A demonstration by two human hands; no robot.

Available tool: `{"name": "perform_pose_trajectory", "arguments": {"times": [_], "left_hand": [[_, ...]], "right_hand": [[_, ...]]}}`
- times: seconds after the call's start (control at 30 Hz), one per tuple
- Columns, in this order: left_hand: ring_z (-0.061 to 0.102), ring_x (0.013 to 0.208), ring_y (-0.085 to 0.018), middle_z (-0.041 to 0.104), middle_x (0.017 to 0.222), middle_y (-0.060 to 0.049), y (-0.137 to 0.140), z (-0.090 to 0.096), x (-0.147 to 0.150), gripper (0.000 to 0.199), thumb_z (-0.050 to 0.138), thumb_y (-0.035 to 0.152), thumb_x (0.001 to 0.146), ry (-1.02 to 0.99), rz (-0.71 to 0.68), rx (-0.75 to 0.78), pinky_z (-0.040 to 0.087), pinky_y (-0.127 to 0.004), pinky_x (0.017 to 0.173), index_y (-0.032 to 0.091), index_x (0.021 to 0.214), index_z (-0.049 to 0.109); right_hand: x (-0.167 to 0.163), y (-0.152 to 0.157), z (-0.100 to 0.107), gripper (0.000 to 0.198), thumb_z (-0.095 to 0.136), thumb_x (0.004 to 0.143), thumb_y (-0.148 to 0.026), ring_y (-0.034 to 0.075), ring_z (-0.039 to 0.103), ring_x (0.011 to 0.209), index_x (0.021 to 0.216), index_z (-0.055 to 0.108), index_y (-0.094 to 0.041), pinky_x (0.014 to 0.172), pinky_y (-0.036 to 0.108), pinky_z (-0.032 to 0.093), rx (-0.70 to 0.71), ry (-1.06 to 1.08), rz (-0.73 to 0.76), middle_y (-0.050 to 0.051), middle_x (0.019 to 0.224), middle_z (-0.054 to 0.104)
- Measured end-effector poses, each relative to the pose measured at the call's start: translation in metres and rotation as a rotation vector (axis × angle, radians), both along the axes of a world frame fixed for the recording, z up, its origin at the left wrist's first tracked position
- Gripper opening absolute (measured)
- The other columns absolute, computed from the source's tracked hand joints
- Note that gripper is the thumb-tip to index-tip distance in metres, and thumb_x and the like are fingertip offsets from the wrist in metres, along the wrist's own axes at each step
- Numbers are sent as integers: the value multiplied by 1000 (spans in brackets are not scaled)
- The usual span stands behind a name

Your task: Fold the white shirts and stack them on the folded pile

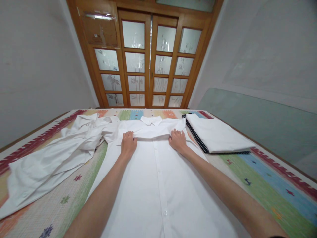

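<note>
A white button-up shirt [141, 185] lies spread front side up, its collar [151, 121] at the far end and its button strip running toward me. Just below the collar, a band of white cloth [152, 130] crosses the chest; I cannot tell whether it is a sleeve. My left hand [128, 142] grips the near edge of this band on the left, fingers curled over it. On the right, my right hand [177, 140] pinches the same edge, which is slightly lifted between the hands. The fingertips are partly hidden in the cloth.
On the left lies a crumpled white shirt [54, 155]. To the right is a folded white garment [218, 132] on top of black cloth [199, 140]. A colourful patterned cover [255, 175] lies beneath everything. Beyond stand wood-framed glass doors [148, 62], with walls on both sides.
</note>
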State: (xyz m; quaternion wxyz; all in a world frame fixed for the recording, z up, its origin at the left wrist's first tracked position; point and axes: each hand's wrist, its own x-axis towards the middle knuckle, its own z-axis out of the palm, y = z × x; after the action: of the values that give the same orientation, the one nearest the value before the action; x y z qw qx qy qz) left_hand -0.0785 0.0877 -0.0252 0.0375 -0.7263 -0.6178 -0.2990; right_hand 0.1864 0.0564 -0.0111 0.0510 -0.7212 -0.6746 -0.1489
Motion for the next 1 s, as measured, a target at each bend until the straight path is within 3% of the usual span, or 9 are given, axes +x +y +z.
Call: {"name": "perform_pose_trajectory", "arguments": {"times": [0.1,0.23,0.37,0.53,0.83,1.0], "left_hand": [[48,127,-26,58,133,-15,2,-2,0,43,42,13,85,55,-6,-34,38,-37,110,8,124,58],[40,137,-26,50,144,-15,5,-6,0,50,39,12,86,98,-10,-83,35,-38,114,7,135,51],[43,136,-25,51,143,-15,7,-7,0,52,38,10,86,135,-27,-124,35,-38,114,7,136,51],[47,133,-25,54,140,-15,7,-6,1,49,37,9,86,165,-27,-133,35,-39,114,7,131,55],[46,133,-25,51,142,-16,6,-6,0,49,40,18,89,168,-25,-128,33,-38,114,7,135,51],[42,136,-28,47,146,-15,3,-1,3,52,44,30,90,157,-42,-170,29,-41,116,10,137,49]], "right_hand": [[13,-1,4,41,41,89,-17,30,51,121,125,57,-7,99,42,37,-18,-95,45,22,140,51],[33,-8,8,46,44,88,-17,31,44,129,133,53,-6,100,42,38,5,-218,142,21,139,52],[47,-15,8,41,39,89,-10,30,48,126,125,60,-5,99,41,40,52,-307,221,20,130,60],[60,-22,7,42,41,88,-8,31,41,133,124,62,-9,105,42,34,199,-327,249,15,140,53],[68,-23,2,50,41,85,-3,26,51,124,133,53,-9,97,35,43,76,-301,240,18,139,53],[62,-22,5,49,36,88,-5,24,60,110,136,47,-6,91,33,44,11,-209,124,21,128,61]]}}
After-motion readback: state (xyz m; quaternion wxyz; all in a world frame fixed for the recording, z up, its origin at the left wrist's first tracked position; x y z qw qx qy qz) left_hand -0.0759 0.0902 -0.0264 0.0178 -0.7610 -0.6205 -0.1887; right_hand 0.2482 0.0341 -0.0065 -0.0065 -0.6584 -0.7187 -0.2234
